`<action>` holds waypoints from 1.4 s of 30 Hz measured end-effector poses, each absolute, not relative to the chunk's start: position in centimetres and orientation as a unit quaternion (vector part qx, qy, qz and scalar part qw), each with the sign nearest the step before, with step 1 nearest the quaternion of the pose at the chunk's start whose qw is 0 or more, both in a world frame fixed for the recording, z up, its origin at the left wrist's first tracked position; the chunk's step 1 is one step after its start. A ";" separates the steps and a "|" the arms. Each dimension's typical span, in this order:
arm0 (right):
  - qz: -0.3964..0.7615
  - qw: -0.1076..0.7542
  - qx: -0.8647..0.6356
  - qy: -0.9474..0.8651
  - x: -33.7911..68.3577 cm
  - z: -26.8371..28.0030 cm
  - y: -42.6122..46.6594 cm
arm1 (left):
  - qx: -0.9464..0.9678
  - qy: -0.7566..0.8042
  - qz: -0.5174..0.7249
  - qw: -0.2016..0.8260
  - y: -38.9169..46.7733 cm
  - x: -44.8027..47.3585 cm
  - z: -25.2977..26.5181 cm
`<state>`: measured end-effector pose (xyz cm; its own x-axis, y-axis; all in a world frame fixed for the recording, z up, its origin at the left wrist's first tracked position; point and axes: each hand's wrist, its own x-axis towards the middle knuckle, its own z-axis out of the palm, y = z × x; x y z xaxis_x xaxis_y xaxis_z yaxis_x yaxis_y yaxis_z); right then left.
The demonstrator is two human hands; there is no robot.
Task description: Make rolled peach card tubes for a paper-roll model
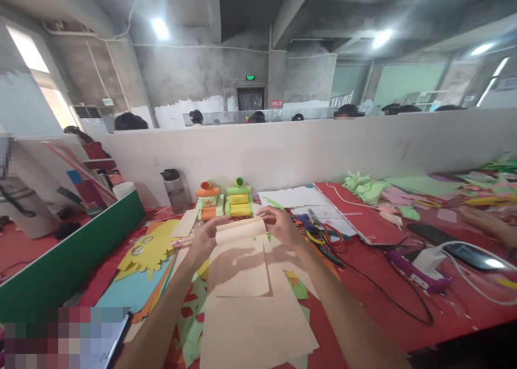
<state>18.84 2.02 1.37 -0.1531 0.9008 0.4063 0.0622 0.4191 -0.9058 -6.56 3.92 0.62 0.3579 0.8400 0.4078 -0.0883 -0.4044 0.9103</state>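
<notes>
My left hand (205, 236) pinches the left end of a peach-coloured sheet of paper (241, 233), whose far edge is curled into a roll. At the other end, the fingers of my right hand (280, 228) close on the same curl. A flat peach sheet (242, 274) lies below the roll; whether it joins the roll I cannot tell. Larger peach sheets (258, 331) are spread underneath. Just beyond my hands stand two paper-roll models, one orange (209, 202) and one yellow and green (239, 199).
Scissors (313, 221) and cables lie right of my hands, near a purple power strip (420, 272) and a phone (474, 255). Yellow cut paper (147, 250) and a green divider (76, 250) are leftward. A bottle (174, 190) stands by the white partition (299, 153). Another person's hand (480, 223) shows at right.
</notes>
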 end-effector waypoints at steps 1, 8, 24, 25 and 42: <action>0.393 0.528 -0.366 -0.657 18.8 1.3 2.0 | 0.684 0.268 0.484 0.476 3.8 -6.6 0.6; 0.414 0.498 -0.333 -0.685 18.8 1.3 1.9 | 0.730 0.249 0.429 0.470 3.8 -7.3 0.5; 0.462 0.418 -0.308 -0.719 18.9 1.5 1.2 | 0.786 0.279 0.447 0.323 4.2 -7.3 0.1; 0.453 0.419 -0.308 -0.724 19.0 1.5 1.2 | 0.786 0.283 0.447 0.319 4.2 -7.4 0.1; 0.415 0.466 -0.263 -0.735 20.3 1.8 1.4 | 0.720 0.266 0.516 0.381 3.4 -7.3 0.8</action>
<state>20.27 1.43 1.82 -0.4264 0.7746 0.4671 0.0001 0.5164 -0.8563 -7.35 3.35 0.84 0.3264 0.7763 0.5392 -0.0101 -0.5676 0.8233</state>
